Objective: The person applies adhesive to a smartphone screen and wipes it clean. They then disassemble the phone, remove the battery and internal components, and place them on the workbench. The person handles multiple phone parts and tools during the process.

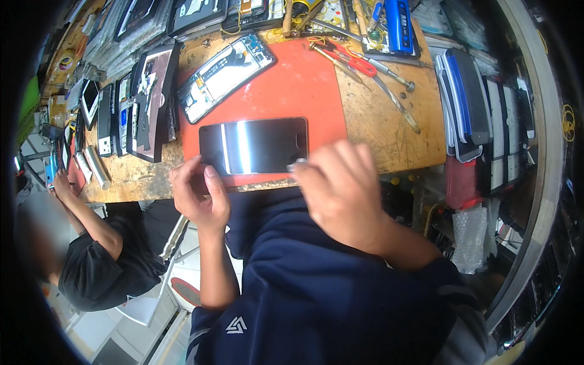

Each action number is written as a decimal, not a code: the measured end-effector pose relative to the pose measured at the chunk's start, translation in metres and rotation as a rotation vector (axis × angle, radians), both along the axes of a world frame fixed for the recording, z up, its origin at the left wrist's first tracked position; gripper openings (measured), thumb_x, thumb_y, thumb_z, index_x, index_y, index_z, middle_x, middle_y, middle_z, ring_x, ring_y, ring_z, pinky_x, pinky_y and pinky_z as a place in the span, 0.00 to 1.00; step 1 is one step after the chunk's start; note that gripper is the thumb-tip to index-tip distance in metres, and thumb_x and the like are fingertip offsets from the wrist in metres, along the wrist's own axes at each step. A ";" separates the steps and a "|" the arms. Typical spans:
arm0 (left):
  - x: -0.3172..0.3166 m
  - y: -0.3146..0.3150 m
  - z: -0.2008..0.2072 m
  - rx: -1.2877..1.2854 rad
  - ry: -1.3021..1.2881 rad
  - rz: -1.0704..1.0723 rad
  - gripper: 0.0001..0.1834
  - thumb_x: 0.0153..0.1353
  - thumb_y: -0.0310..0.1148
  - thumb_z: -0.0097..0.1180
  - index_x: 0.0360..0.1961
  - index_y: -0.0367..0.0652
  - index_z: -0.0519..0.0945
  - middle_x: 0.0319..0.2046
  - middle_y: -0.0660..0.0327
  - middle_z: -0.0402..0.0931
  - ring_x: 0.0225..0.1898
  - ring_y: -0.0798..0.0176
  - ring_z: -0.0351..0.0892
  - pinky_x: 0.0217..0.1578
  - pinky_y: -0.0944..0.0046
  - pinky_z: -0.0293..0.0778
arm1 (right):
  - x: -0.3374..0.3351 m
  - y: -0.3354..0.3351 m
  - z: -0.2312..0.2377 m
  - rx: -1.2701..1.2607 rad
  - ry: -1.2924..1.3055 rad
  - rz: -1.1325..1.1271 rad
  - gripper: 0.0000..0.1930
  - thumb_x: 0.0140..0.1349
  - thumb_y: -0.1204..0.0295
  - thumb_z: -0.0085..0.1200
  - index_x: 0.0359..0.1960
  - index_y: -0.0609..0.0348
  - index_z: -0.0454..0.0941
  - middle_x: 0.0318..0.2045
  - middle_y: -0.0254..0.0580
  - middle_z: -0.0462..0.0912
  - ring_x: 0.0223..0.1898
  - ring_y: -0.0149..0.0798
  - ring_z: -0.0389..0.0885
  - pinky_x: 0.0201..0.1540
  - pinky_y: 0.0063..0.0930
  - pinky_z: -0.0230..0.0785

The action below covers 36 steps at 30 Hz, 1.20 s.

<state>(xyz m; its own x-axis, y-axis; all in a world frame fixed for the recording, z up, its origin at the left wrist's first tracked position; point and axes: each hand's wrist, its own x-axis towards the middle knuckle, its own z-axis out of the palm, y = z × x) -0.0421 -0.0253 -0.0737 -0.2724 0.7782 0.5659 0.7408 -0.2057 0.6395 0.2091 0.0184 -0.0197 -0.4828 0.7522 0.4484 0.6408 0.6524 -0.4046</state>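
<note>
A smartphone (261,146) with a dark glossy screen lies flat on a red mat (292,79), a bright reflection across its screen. At its lower left corner, my left hand (201,193) has the thumb on the near edge and the forefinger on the left edge. My right hand (345,196) is curled and smeared by motion at the lower right corner. A small whitish thing (297,163) shows at its fingertips, too blurred to name. Behind the smartphone lies an opened phone (228,76) with its inner parts bare.
Right of the mat lie screwdrivers (389,73) and red-handled pliers (359,62). Phones and trays of parts (146,103) stand at the left. A stack of phone covers (465,100) rises beyond the right edge. Another person (91,261) works at far left.
</note>
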 end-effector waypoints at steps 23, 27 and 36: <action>-0.003 0.004 -0.001 0.072 0.203 -0.055 0.16 0.65 0.25 0.64 0.52 0.32 0.82 0.39 0.54 0.80 0.39 0.57 0.77 0.43 0.60 0.73 | 0.033 0.014 0.005 -0.039 0.061 -0.302 0.08 0.59 0.76 0.68 0.39 0.53 0.84 0.33 0.36 0.77 0.36 0.45 0.77 0.42 0.43 0.64; 0.002 0.008 0.000 0.074 0.240 -0.003 0.16 0.61 0.30 0.66 0.49 0.34 0.83 0.34 0.54 0.80 0.34 0.53 0.76 0.39 0.55 0.71 | 0.043 0.012 0.015 0.005 0.046 -0.258 0.08 0.58 0.76 0.69 0.38 0.55 0.85 0.32 0.35 0.77 0.37 0.43 0.77 0.42 0.42 0.63; 0.003 0.008 -0.003 0.072 0.305 0.058 0.14 0.61 0.28 0.63 0.47 0.34 0.83 0.34 0.54 0.81 0.34 0.52 0.75 0.38 0.54 0.70 | -0.011 0.003 -0.004 -0.143 0.142 0.004 0.09 0.58 0.76 0.64 0.40 0.57 0.82 0.35 0.36 0.74 0.40 0.42 0.75 0.46 0.40 0.64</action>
<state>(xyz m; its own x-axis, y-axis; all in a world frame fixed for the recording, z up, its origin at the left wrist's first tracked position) -0.0395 -0.0168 -0.0766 -0.1243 0.7215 0.6812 0.9078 -0.1944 0.3716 0.1980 0.0211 -0.0236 -0.4255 0.8112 0.4012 0.5684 0.5845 -0.5790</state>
